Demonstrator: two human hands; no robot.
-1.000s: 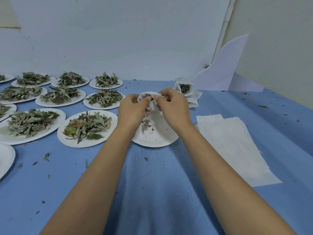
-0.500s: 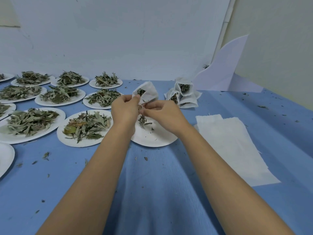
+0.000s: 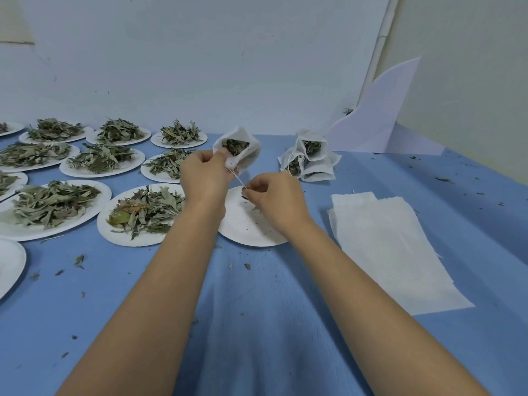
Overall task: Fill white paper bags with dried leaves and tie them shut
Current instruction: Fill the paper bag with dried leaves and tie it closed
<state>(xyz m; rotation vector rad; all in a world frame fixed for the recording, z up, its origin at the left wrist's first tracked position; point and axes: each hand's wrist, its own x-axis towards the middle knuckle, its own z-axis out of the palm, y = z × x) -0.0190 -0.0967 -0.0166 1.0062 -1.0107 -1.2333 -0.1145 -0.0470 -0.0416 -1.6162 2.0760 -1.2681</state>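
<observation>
Hands (image 3: 204, 178) (image 3: 274, 195) tight on bag (image 3: 251, 157) and string (image 3: 239, 178)

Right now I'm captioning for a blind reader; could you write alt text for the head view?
The left hand holds up a white paper bag of dried leaves while the right hand pinches its string taut above a nearly bare plate. Plates of leaves lie left; filled bags and flat bags, right.

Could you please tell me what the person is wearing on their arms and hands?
Nothing that shows. The left hand and right hand are ungloved, with no ring, watch or bracelet visible. Both forearms are bare down to the frame's edge, with no sleeves in view.
</observation>
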